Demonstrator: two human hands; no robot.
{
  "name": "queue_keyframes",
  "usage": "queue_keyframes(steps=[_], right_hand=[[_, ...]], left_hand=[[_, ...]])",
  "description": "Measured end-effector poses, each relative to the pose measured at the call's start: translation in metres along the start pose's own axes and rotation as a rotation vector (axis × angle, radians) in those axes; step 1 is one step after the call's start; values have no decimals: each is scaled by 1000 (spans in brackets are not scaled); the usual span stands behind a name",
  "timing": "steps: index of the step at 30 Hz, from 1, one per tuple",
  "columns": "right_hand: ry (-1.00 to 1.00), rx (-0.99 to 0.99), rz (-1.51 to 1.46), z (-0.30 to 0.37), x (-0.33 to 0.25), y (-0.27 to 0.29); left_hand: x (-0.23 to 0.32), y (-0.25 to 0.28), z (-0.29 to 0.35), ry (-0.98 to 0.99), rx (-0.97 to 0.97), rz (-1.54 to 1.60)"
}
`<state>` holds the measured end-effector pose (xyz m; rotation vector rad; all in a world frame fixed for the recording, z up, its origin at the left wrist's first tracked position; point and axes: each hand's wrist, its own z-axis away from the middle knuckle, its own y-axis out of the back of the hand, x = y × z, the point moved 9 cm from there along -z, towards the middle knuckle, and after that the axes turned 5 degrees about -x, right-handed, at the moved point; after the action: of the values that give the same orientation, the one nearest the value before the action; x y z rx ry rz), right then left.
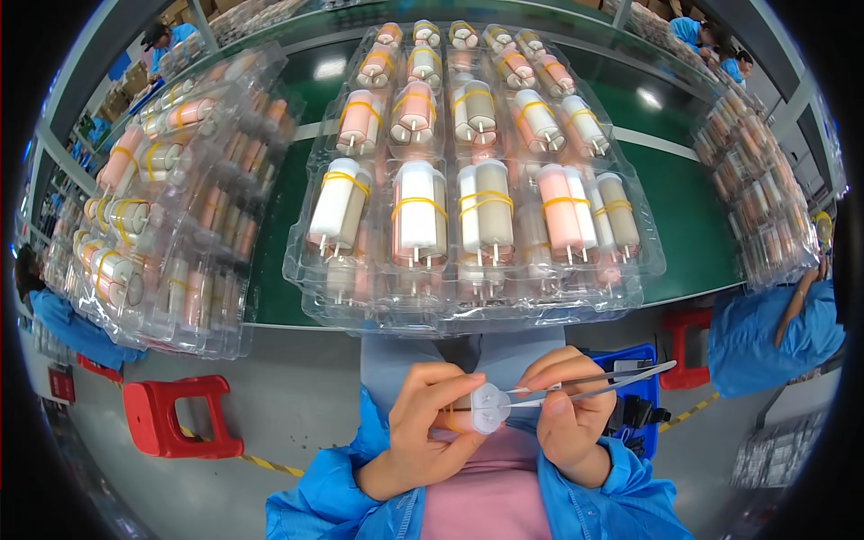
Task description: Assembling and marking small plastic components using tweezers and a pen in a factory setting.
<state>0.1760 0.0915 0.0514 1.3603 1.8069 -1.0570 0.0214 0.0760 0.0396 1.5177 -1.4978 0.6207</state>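
My left hand (416, 432) is closed around a bundle of small cylinders with a pale translucent three-lobed cap (490, 409) facing right. A yellow-orange band and a pinkish side show between the fingers. Grey metal tweezers (625, 380) are pinched in my right hand (572, 416), their tips pointing left at the cap. The tips look slightly apart and reach the cap's right side; whether they grip anything is too small to tell. Both hands are in front of my body, below the near edge of the stacked clear plastic trays (477, 310).
Banded cylinder bundles (420, 211) in white, pink and grey fill the trays on a green bench (675, 265). More tray stacks stand left (180, 216) and right (765, 193). A red stool (180, 418) and a blue bin (646, 373) flank me. Blue-clad people sit nearby.
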Motion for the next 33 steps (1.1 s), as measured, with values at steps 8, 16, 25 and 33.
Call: queue_keyframes(steps=[8, 16, 25, 33], right_hand=[[-14, -18, 47, 3, 4, 5], [13, -304, 453, 3, 0, -16], [259, -221, 651, -50, -70, -2], [337, -224, 820, -139, -109, -10]], left_hand=[[-4, 2, 2, 42, 118, 34], [11, 0, -12, -49, 79, -111], [29, 3, -35, -231, 137, -292], [48, 21, -30, -303, 215, -287]])
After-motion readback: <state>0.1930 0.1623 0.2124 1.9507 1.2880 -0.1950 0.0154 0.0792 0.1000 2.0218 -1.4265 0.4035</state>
